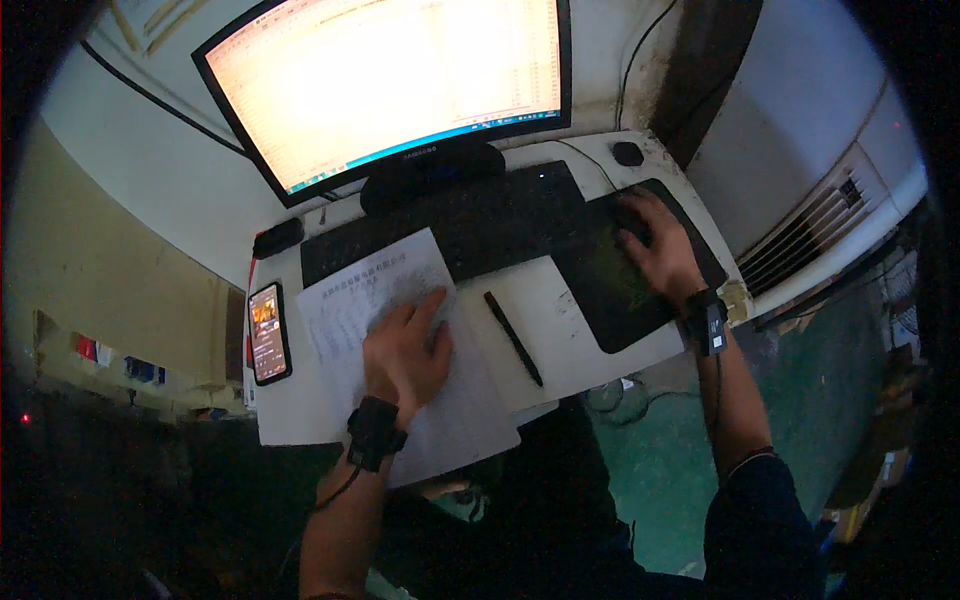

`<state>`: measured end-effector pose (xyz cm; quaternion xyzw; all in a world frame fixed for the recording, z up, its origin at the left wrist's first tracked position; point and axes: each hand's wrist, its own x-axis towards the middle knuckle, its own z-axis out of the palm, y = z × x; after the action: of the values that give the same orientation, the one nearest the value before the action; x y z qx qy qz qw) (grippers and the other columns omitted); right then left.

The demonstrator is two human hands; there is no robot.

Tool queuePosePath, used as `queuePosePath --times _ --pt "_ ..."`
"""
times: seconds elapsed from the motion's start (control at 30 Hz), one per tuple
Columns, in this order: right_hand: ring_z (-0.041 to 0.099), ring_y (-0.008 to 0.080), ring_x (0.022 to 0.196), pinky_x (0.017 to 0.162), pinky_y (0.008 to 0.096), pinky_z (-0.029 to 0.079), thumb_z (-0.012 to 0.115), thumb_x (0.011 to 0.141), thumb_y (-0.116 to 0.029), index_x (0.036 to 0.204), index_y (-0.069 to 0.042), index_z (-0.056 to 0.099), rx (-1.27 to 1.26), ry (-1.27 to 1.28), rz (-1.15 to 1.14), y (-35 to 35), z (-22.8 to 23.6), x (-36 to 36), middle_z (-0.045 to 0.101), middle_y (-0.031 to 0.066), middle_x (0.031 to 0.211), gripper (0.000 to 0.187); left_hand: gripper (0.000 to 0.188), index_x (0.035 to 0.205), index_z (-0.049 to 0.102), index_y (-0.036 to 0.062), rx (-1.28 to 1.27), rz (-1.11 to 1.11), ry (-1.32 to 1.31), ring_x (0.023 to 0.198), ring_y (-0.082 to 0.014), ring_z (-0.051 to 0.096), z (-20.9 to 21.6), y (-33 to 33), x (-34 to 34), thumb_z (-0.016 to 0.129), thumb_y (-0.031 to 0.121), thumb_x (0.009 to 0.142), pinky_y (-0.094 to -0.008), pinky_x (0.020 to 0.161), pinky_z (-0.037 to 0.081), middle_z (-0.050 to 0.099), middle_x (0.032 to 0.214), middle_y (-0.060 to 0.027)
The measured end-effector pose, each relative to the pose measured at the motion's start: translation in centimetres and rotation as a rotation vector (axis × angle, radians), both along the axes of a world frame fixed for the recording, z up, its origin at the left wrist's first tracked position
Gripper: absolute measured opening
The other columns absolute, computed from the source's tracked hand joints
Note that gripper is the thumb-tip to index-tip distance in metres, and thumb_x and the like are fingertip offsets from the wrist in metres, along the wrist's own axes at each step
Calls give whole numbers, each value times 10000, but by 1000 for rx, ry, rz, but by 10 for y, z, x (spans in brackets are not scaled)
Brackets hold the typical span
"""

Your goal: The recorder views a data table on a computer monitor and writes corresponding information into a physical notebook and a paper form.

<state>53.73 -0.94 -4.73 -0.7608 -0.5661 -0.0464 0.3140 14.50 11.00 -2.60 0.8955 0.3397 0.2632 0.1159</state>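
My left hand lies on a printed paper sheet, index finger stretched out and pointing across the text. The sheet covers part of the white desk and overhangs its near edge. My right hand rests over a dark computer mouse, mostly hidden under the fingers, on a black mouse pad. Between the sheet and the pad lies a black pen. Behind the paper stretches a black keyboard, partly covered by the sheet's top corner. Both wrists wear black strapped devices.
A lit monitor showing a table stands at the back. Left of the paper is a phone with its screen on, and beyond it a small black object. A dark rounded item sits at the back right. A vented white cabinet flanks the desk.
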Motion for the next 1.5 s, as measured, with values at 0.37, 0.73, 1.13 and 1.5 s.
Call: queuePosePath --times 0.37,0.73,1.13,1.5 --pt "536 412 1394 1159 465 459 763 909 -165 1447 -140 580 29 13 6 -3 5 -1 533 188 1548 569 445 1321 704 119 -21 23 10 855 -348 686 -1 0 4 728 115 877 -455 766 575 692 989 -151" --pt "539 406 1397 1171 449 452 787 889 -160 1455 -108 560 36 114 -48 -2 3 -1 556 200 1524 612 426 1303 715 109 -11 26 -27 886 -361 699 -2 1 4 709 100 878 -458 783 587 703 1004 -161" --pt "519 416 1417 1188 473 435 768 892 -156 1429 -157 614 30 37 -25 -3 4 -1 522 181 1570 558 364 1257 743 101 -1 31 6 823 -307 707 3 -1 6 737 96 893 -428 753 590 726 962 -134" --pt "520 412 1416 1182 471 444 770 889 -160 1410 -169 633 29 26 -43 -3 3 -2 528 171 1567 539 353 1256 740 97 -17 -11 -24 767 -321 695 1 0 2 724 103 903 -435 711 577 707 896 -143"
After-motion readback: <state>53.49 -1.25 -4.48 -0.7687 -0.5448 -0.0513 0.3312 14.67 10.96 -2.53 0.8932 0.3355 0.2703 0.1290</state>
